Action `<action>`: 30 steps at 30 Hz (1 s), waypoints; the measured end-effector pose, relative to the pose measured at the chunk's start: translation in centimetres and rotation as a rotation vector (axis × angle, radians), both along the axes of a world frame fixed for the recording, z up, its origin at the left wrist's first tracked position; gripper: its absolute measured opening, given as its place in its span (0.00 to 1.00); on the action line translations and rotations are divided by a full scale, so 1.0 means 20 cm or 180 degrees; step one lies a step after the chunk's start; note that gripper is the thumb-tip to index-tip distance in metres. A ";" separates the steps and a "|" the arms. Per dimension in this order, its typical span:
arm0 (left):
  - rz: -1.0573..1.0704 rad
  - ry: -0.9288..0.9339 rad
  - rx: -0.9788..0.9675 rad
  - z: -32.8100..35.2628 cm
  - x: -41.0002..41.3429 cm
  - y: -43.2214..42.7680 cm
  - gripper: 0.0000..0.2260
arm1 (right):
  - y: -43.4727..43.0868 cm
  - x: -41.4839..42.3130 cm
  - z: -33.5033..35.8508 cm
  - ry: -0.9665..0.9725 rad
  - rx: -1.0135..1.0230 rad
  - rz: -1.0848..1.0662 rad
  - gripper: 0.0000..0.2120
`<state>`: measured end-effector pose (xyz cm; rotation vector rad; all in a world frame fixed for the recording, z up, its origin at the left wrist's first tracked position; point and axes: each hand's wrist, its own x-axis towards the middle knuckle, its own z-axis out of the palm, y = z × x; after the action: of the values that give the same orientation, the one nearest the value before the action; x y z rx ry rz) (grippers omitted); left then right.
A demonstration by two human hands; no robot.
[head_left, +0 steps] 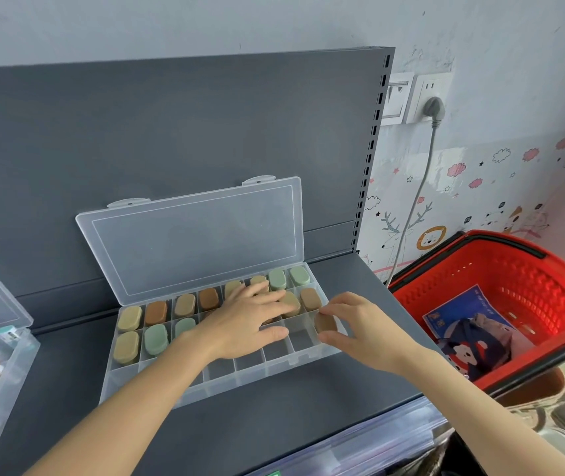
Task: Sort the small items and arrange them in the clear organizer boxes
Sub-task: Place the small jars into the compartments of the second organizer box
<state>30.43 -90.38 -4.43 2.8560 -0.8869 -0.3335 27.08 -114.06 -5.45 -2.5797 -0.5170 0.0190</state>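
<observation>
Left hand (250, 321) lies flat on the organizer box (274, 367). Right hand (360, 324) pinches a brown case (325, 323); lower it straight in at 3 o'clock.

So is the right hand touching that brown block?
Touching. The head view shows the right hand pinching the brown block between fingers and thumb, over the organizer box's right end.

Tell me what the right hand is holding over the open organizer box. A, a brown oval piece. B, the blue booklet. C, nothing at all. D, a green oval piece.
A: the right hand pinches a brown oval piece between thumb and fingers at the right end of the clear organizer box.
</observation>
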 end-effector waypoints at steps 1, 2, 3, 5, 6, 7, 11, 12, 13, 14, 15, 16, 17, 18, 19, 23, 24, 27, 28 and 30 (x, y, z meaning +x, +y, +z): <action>-0.0016 0.0033 -0.0031 0.00 0.01 0.01 0.21 | 0.00 0.00 0.00 -0.0011 -0.0022 0.0025 0.14; -0.0032 0.0052 -0.0055 0.01 0.01 0.01 0.21 | -0.01 -0.01 -0.01 -0.0030 -0.0051 0.0042 0.14; -0.0052 0.0059 -0.0061 0.01 0.01 0.01 0.21 | -0.01 -0.01 -0.01 -0.0051 -0.0087 0.0054 0.14; -0.0085 0.0057 -0.0024 0.00 0.01 0.02 0.22 | -0.01 -0.01 -0.01 -0.0088 -0.0143 0.0090 0.14; -0.0094 0.0052 0.0001 0.00 0.01 0.03 0.22 | -0.01 -0.01 -0.01 -0.0102 -0.0157 0.0108 0.13; -0.0094 0.0045 0.0020 -0.01 0.01 0.03 0.22 | -0.01 -0.01 -0.01 -0.0103 -0.0168 0.0121 0.13; -0.0060 -0.0007 -0.0021 -0.02 -0.01 0.05 0.26 | -0.02 0.00 0.01 -0.0077 -0.0102 0.0106 0.11; -0.0036 -0.0029 -0.0066 -0.01 -0.02 0.05 0.28 | -0.01 0.00 0.02 -0.0068 -0.0070 0.0091 0.11; -0.0003 -0.0051 -0.0114 -0.01 -0.02 0.05 0.30 | -0.01 0.00 0.03 -0.0070 -0.0047 0.0074 0.13; 0.0041 -0.0069 -0.0160 -0.01 -0.03 0.06 0.31 | -0.01 0.01 0.03 -0.0080 -0.0025 0.0055 0.15; 0.0093 -0.0087 -0.0191 0.00 -0.03 0.06 0.32 | -0.01 0.01 0.04 -0.0087 -0.0003 0.0035 0.17; 0.0146 -0.0108 -0.0205 0.01 -0.05 0.06 0.34 | 0.00 0.01 0.05 -0.0102 0.0031 0.0029 0.18; 0.0211 -0.0128 -0.0210 0.02 -0.06 0.06 0.34 | 0.01 0.02 0.07 -0.0134 0.0069 0.0041 0.18; 0.0297 -0.0145 -0.0226 0.03 -0.08 0.07 0.35 | 0.02 0.03 0.08 -0.0177 0.0115 0.0069 0.18; 0.0404 -0.0161 -0.0265 0.05 -0.09 0.08 0.35 | 0.04 0.04 0.09 -0.0221 0.0165 0.0106 0.18; 0.0915 -0.0289 -0.0474 0.08 -0.19 0.16 0.33 | 0.17 0.09 0.09 -0.0357 0.0262 0.0298 0.21; 0.1046 -0.0322 -0.0489 0.08 -0.21 0.19 0.33 | 0.21 0.10 0.09 -0.0375 0.0238 0.0363 0.21; 0.1354 -0.0476 -0.0498 0.08 -0.32 0.30 0.32 | 0.34 0.11 0.09 -0.0416 0.0177 0.0629 0.19; 0.1433 -0.0532 -0.0505 0.09 -0.35 0.34 0.32 | 0.39 0.11 0.09 -0.0438 0.0159 0.0734 0.18; 0.1624 -0.0574 -0.0580 0.10 -0.44 0.43 0.32 | 0.50 0.08 0.10 -0.0490 0.0134 0.0946 0.16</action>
<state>21.70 -81.79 -2.46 2.8340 -0.1715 0.0611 28.73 -104.13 -3.38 -2.4529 -0.9437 -0.0881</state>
